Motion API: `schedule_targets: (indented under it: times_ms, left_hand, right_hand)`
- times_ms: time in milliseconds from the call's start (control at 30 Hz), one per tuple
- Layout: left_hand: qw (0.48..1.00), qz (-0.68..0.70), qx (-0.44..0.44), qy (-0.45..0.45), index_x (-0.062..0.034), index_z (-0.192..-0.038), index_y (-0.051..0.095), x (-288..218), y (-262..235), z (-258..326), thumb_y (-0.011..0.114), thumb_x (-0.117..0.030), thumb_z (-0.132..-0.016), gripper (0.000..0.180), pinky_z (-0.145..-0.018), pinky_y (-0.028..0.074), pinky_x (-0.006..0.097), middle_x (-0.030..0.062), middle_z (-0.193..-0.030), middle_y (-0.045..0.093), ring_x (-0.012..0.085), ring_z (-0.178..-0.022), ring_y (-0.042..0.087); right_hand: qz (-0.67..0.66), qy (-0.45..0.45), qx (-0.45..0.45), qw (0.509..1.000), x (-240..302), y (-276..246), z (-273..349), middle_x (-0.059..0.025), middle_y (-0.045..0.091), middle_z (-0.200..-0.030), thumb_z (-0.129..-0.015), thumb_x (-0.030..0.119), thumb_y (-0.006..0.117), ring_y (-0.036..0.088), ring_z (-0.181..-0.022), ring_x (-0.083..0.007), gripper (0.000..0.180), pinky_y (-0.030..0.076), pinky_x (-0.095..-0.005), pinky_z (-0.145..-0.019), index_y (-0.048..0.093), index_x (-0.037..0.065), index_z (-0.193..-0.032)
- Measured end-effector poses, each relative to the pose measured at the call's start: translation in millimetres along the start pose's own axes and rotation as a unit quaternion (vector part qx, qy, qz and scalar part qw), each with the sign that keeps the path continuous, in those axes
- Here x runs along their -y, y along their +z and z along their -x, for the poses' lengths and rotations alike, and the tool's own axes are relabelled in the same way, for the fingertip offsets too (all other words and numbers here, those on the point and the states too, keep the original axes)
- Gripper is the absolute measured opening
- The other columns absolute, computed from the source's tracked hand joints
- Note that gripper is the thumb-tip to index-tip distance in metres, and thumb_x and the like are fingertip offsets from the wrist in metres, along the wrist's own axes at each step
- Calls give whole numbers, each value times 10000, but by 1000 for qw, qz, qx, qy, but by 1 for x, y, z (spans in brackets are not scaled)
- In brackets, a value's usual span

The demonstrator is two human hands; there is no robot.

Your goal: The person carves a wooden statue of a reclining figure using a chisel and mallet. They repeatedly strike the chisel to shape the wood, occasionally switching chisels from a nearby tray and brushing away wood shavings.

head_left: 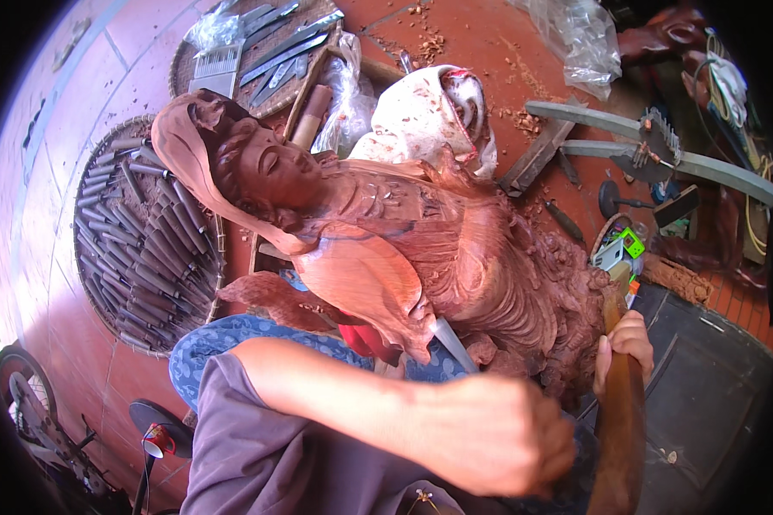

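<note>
Okay, big carved wooden statue [481, 249] on my feed, both hands close to it.

So from my remote seat I've got it lying across the middle of the view, head toward the upper left, just beyond a knee in blue patterned cloth [249, 339]. The left hand [511, 438] is balled into a blurry fist in front of it; a grey metal blade [455, 345] pokes out by the wrist, its far end at the statue's edge, but I can't tell if the fist holds it. The right hand [627, 348] wraps a brown wooden bar [618, 429] just beside the base. A round basket [84, 283] of dark-handled tools [146, 249] sits left of the head, and a white cloth [421, 116] is bunched beyond the chest.
</note>
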State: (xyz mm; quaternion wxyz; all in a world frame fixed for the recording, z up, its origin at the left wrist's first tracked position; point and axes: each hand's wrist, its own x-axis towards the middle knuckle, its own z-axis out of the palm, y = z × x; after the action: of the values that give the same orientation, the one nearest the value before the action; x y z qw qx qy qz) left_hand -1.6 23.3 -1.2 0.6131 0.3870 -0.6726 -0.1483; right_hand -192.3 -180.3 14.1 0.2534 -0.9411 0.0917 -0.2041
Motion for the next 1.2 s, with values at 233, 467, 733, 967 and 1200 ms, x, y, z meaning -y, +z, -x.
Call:
schedule_targets:
  times_ms: [233,467,733,967,1200]
  left_hand:
    - [989,106,-53,89,-129,-640,531,-4,-4,23,641,-266,-766,217,-441,404,296,-8,-646,476,145,-546,517]
    - [986,87,-55,134,-147,-610,466,-2,-14,48,528,-350,-937,390,-472,355,256,-25,-628,437,119,-565,501]
    - [982,97,-31,157,-120,-633,516,4,-15,60,482,-352,-913,365,-487,397,254,15,-719,532,150,-614,559]
    - [985,98,-25,142,-123,-624,506,6,-15,62,494,-360,-904,367,-474,383,247,12,-711,529,142,-597,551]
    - [985,112,-28,130,-124,-615,502,6,-18,60,482,-347,-910,370,-465,379,246,15,-693,517,145,-580,544]
  right_hand:
    - [5,-34,8,999,26,0,-16,-54,515,-705,-710,-72,684,506,-622,-209,269,432,-446,-718,479,74,-805]
    - [53,-72,49,995,46,5,-23,-42,523,-707,-682,-45,738,530,-626,-228,297,431,-437,-657,492,81,-789]
    - [92,-94,87,987,62,4,-23,-40,556,-736,-652,-55,762,554,-646,-232,316,437,-431,-645,503,80,-773]
    - [91,-110,101,985,62,6,-23,-54,513,-710,-684,-71,732,520,-623,-240,298,414,-446,-636,481,68,-766]
    - [109,-112,123,980,64,1,-23,-45,509,-713,-713,36,786,527,-629,-233,323,418,-437,-630,473,77,-782]
